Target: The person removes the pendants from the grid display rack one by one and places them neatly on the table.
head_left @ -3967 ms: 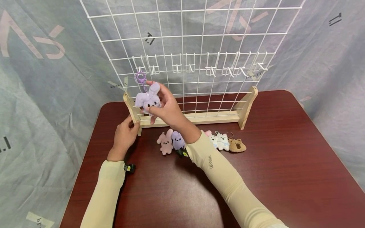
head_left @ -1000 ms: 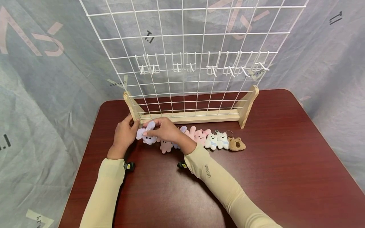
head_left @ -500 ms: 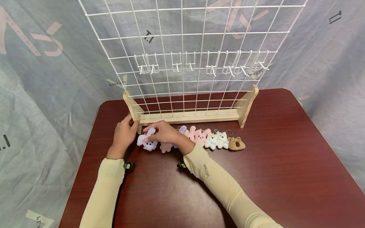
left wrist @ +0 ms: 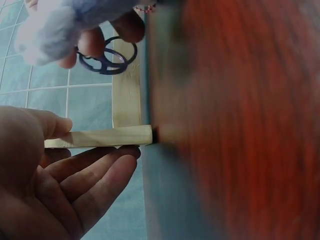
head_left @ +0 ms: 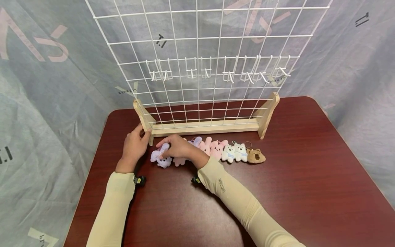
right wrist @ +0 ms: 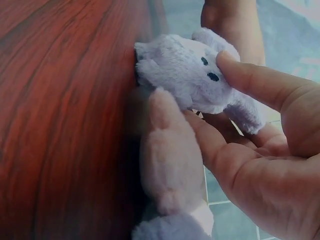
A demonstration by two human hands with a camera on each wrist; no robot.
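Note:
In the head view my right hand [head_left: 180, 148] pinches a lilac plush bunny keychain [head_left: 163, 162] at the left end of a row of plush keychains. The right wrist view shows the thumb on the face of the bunny [right wrist: 185, 75], fingers behind it, its feet down at the table. A purple key ring [left wrist: 107, 62] hangs by those fingers in the left wrist view. My left hand [head_left: 133, 148] grips the left wooden leg [left wrist: 105, 136] of the wire grid stand, thumb on one side, fingers on the other. A dusty-pink plush [right wrist: 170, 150] sits beside the lilac bunny.
The white wire grid [head_left: 197, 89] rises behind the row, with several white hooks [head_left: 228, 76] across it. Right of my right hand lie pink bunnies [head_left: 217, 149], white bear plushes [head_left: 240, 152] and a brown plush [head_left: 255, 156] on the dark red table [head_left: 296, 192].
My right hand has lowered the lilac bunny from near the left hooks to the table at the row's left end. My left hand keeps its grip on the wooden leg.

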